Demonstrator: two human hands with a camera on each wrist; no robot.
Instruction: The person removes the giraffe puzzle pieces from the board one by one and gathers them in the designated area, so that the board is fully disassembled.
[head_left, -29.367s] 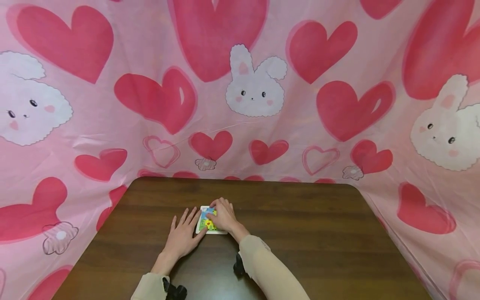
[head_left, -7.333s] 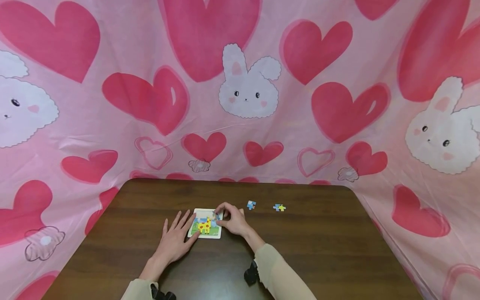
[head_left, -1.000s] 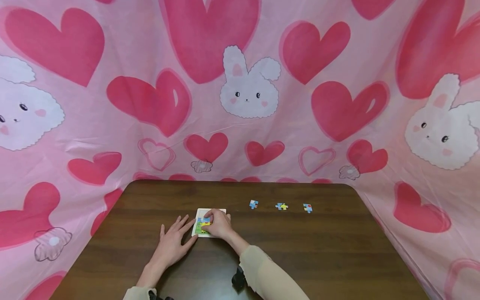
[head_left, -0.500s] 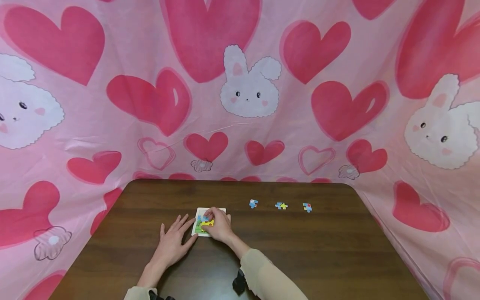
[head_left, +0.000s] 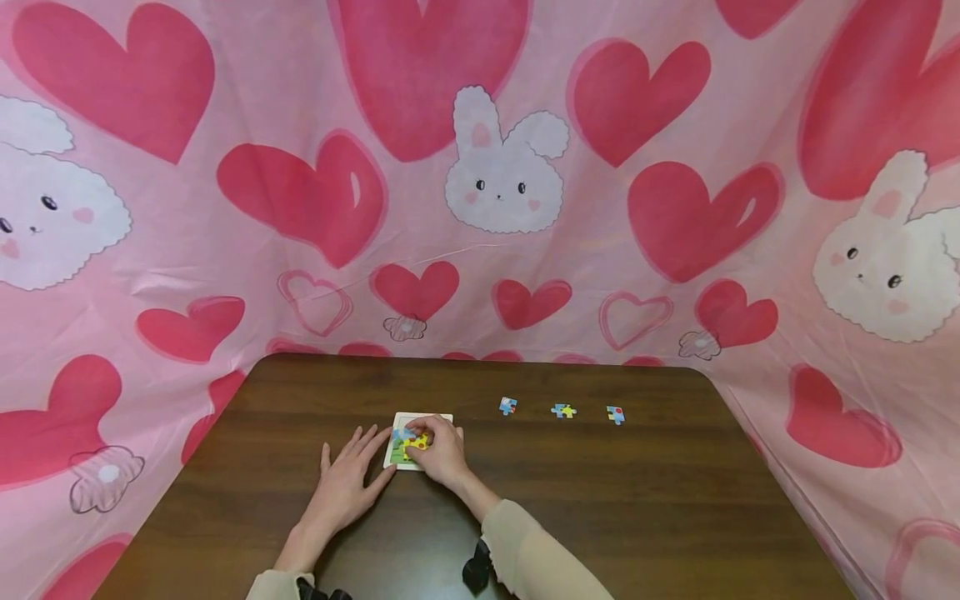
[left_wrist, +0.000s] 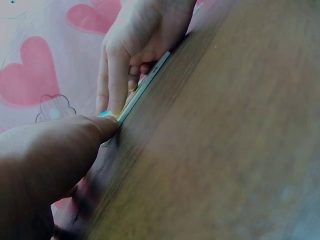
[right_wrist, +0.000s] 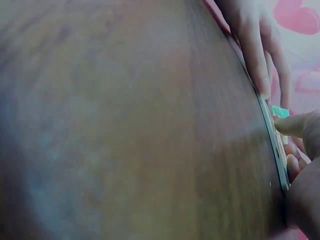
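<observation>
A small white-framed jigsaw puzzle tray [head_left: 398, 415] with a giraffe picture lies on the table. My left hand [head_left: 347, 479] rests at its left edge, fingers spread and straight, with the thumb [left_wrist: 97, 127] at the near corner. My right hand [head_left: 442, 454] is over the tray's right part, covering much of the picture. Its thumb and fingers pinch a yellow-and-blue puzzle piece [head_left: 415, 445] that is partly hidden under them. A teal edge of a puzzle piece [right_wrist: 280, 111] sticks up beside the right thumb in the right wrist view.
Three loose puzzle pieces lie in a row to the tray's right: a blue-and-white piece [head_left: 508, 406], a blue-and-yellow piece [head_left: 563, 411] and a blue piece with red [head_left: 616, 414]. A pink heart-and-rabbit cloth [head_left: 592, 250] hangs behind the brown table [head_left: 637, 500].
Loose pieces went from none to two, then three, in the row at right. Over the last second, the yellow piece under my right fingers has turned and shifted slightly; my left hand stays put.
</observation>
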